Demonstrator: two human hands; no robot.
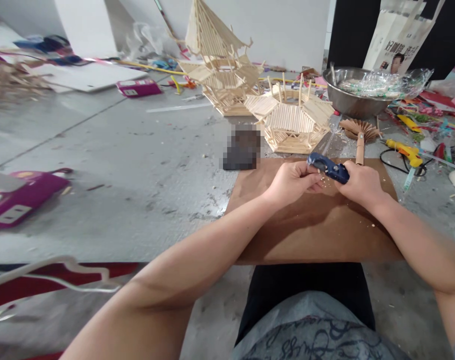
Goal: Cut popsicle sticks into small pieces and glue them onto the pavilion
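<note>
My right hand (360, 184) is closed around a dark blue handheld tool (328, 167) above a brown sheet (310, 230). At the tool's left end, my left hand (297, 182) has its fingers bent together; whatever they pinch is too small to make out. Small pale bits lie on the sheet below. Beyond the hands stands a low many-sided model of light wooden sticks (291, 117), with upright sticks on top. Behind it, to the left, is a taller stick model with a pointed roof (216, 35).
A dark, blurred object (240, 152) lies at the sheet's far left corner. Right of the hands are a folded brown fan (360, 145) and a yellow glue gun (405, 150). A metal bowl (347, 102) stands behind. Purple boxes (25, 197) lie at left.
</note>
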